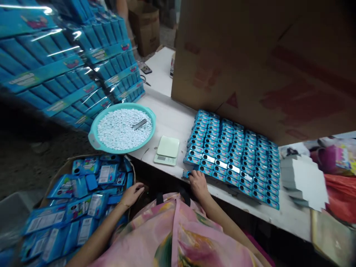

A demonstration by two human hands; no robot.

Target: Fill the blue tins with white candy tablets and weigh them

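My right hand (198, 184) rests at the front corner of a tight array of small blue boxes (230, 155) on a white table (164, 122). Its fingers are closed over one blue box (187, 174) at the array's near left end. My left hand (132, 194) hangs over the rim of a cardboard box (59, 174), with its fingers loosely curled and nothing visible in them. That box is filled with loose blue printed packets (83, 207), which lie just below and left of the hand.
A teal basin (93, 139) of white tablets holds a metal scoop (139, 124). Beside it stands a digital scale (166, 150). Shrink-wrapped stacks of blue boxes (55, 63) rise at left. A large cardboard sheet (244, 70) stands behind the array, with stacked white cards (303, 181) to the right.
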